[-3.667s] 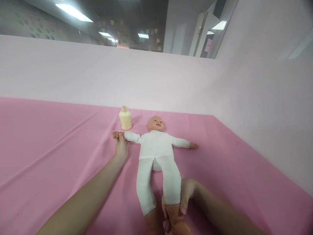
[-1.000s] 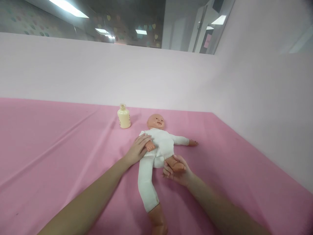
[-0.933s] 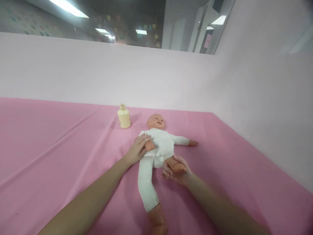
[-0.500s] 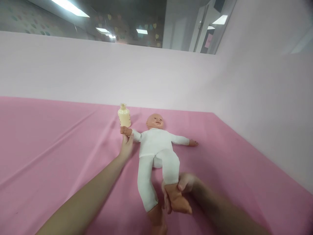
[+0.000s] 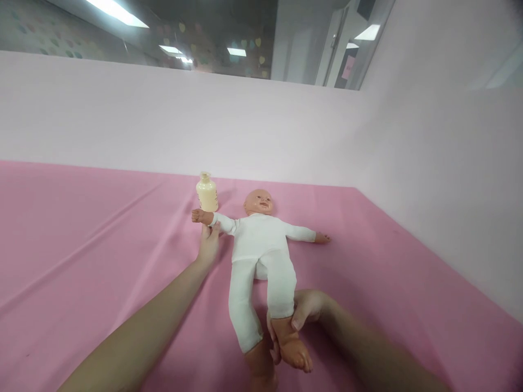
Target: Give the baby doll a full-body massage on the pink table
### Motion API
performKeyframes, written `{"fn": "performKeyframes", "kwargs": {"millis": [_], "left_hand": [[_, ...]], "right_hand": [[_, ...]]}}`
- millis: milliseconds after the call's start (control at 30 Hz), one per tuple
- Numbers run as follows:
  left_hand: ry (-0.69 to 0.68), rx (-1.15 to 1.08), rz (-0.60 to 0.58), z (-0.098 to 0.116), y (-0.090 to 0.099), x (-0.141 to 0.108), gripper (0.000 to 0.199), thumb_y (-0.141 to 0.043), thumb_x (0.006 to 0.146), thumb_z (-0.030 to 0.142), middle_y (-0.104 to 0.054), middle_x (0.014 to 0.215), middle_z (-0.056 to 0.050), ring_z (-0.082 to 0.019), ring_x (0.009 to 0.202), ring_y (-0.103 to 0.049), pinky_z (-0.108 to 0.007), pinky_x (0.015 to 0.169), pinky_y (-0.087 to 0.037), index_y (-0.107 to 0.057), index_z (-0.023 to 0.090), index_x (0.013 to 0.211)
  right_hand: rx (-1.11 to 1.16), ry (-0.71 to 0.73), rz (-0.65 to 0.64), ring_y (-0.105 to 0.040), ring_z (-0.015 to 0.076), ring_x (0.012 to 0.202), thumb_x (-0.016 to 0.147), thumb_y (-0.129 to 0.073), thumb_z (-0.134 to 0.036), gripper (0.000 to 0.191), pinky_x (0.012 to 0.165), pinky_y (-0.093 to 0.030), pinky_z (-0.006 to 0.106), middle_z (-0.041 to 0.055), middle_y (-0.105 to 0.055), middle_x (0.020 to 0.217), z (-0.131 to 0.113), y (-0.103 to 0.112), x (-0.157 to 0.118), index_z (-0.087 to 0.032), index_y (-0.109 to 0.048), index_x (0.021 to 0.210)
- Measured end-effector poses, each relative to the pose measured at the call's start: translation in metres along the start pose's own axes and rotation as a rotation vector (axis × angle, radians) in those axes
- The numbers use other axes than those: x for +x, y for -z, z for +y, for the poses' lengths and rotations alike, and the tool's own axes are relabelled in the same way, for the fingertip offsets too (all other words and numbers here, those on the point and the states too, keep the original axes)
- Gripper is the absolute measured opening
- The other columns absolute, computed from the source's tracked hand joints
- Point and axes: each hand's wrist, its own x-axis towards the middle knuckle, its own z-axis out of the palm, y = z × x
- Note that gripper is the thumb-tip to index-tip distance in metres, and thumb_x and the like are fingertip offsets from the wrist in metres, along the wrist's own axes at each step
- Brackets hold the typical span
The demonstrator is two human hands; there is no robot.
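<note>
A baby doll (image 5: 259,239) with a white cloth body lies on its back on a pink sheet (image 5: 122,228), head away from me and feet toward me. My left hand (image 5: 208,245) grips the doll's arm on the left side near its wrist, thumb and fingers around it. Around the ankle of the doll's right-side leg, my right hand (image 5: 308,308) is closed, the thumb on top and the other fingers partly hidden beneath. The doll's other leg rests bent beside it. Its other arm is stretched out on the sheet.
Behind the doll's left-side arm stands a pale yellow pump bottle (image 5: 207,195). A white wall (image 5: 163,120) rises along the back, with another at the right. Above the back wall is a window (image 5: 229,38) with ceiling lights showing in it.
The doll's held arm has shifted outward to the left with my left hand. My right hand has brought the held leg slightly left and lower, toward me.
</note>
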Motion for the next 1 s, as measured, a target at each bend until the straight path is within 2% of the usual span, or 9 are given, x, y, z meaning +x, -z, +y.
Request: {"fn": "performKeyframes", "kwargs": {"millis": [100,233,300,367,433,500,833,933,1000], "left_hand": [[-0.103,0.16,-0.042,0.008,-0.005,-0.007,0.05,-0.046,0.094,0.037,-0.041,0.144,-0.01,-0.022,0.131,-0.043,-0.041,0.109,-0.038,-0.034,0.025,0.141],[-0.263,0.424,-0.305,0.02,-0.011,-0.016,0.05,-0.045,0.093,0.03,-0.041,0.145,-0.008,-0.022,0.135,-0.037,-0.044,0.115,-0.029,-0.037,0.022,0.142],[-0.355,0.523,-0.429,0.023,-0.013,-0.018,0.048,-0.045,0.093,0.028,-0.04,0.147,-0.007,-0.022,0.138,-0.034,-0.045,0.117,-0.026,-0.041,0.023,0.141],[-0.431,0.592,-0.512,0.025,-0.013,-0.018,0.046,-0.044,0.093,0.025,-0.04,0.147,-0.007,-0.023,0.141,-0.03,-0.047,0.117,-0.025,-0.045,0.023,0.138],[-0.472,0.636,-0.539,0.026,-0.013,-0.016,0.045,-0.043,0.093,0.023,-0.041,0.146,-0.006,-0.023,0.142,-0.027,-0.048,0.116,-0.027,-0.047,0.023,0.138],[-0.49,0.664,-0.539,0.025,-0.013,-0.016,0.046,-0.042,0.092,0.021,-0.044,0.144,-0.006,-0.023,0.142,-0.027,-0.049,0.115,-0.03,-0.047,0.023,0.138],[-0.483,0.652,-0.538,0.027,-0.013,-0.018,0.045,-0.045,0.091,0.023,-0.045,0.143,-0.006,-0.024,0.142,-0.027,-0.051,0.115,-0.028,-0.049,0.024,0.136],[-0.372,0.53,-0.484,0.026,-0.013,-0.018,0.047,-0.051,0.09,0.026,-0.043,0.145,-0.005,-0.024,0.14,-0.032,-0.048,0.117,-0.026,-0.049,0.025,0.136],[-0.229,0.386,-0.368,0.022,-0.013,-0.017,0.048,-0.054,0.089,0.03,-0.044,0.144,-0.005,-0.024,0.137,-0.037,-0.046,0.117,-0.028,-0.049,0.025,0.136]], "right_hand": [[0.096,0.038,-0.076,-0.063,0.019,0.081,0.066,-0.071,-0.046,0.059,0.078,-0.05,0.028,0.0152,-0.062,0.088,0.008,0.006,0.0,-0.001,-0.055,0.101],[0.132,0.13,-0.117,-0.063,0.0192,0.072,0.06,-0.068,-0.06,0.062,0.079,-0.049,0.031,0.0141,-0.062,0.078,0.015,0.013,0.0,-0.005,-0.055,0.086],[0.14,0.254,0.047,-0.06,0.0156,0.068,0.065,-0.062,-0.066,0.061,0.084,-0.047,0.033,0.0095,-0.06,0.07,0.011,0.011,0.001,-0.008,-0.054,0.083],[0.171,0.385,0.348,-0.056,0.0125,0.067,0.077,-0.052,-0.063,0.056,0.088,-0.046,0.034,0.0054,-0.057,0.066,0.005,0.008,0.002,-0.009,-0.056,0.089],[0.208,0.431,0.582,-0.052,0.0107,0.065,0.084,-0.047,-0.057,0.051,0.087,-0.046,0.033,0.0033,-0.053,0.063,-0.001,0.006,0.002,-0.009,-0.057,0.094],[0.235,0.42,0.677,-0.05,0.0097,0.063,0.085,-0.046,-0.055,0.049,0.085,-0.046,0.032,0.0022,-0.05,0.06,-0.003,0.006,0.003,-0.008,-0.058,0.095],[0.174,0.412,0.642,-0.051,0.0105,0.064,0.085,-0.047,-0.057,0.051,0.086,-0.045,0.033,0.0027,-0.051,0.062,-0.003,0.004,0.003,-0.008,-0.059,0.097],[0.173,0.435,0.551,-0.052,0.0114,0.066,0.085,-0.044,-0.061,0.055,0.087,-0.044,0.035,0.0025,-0.051,0.063,-0.003,0.0,0.003,-0.009,-0.056,0.1],[0.153,0.452,0.452,-0.053,0.0125,0.066,0.083,-0.044,-0.065,0.058,0.088,-0.044,0.038,0.0015,-0.051,0.061,0.0,0.001,0.003,-0.01,-0.052,0.101]]}}
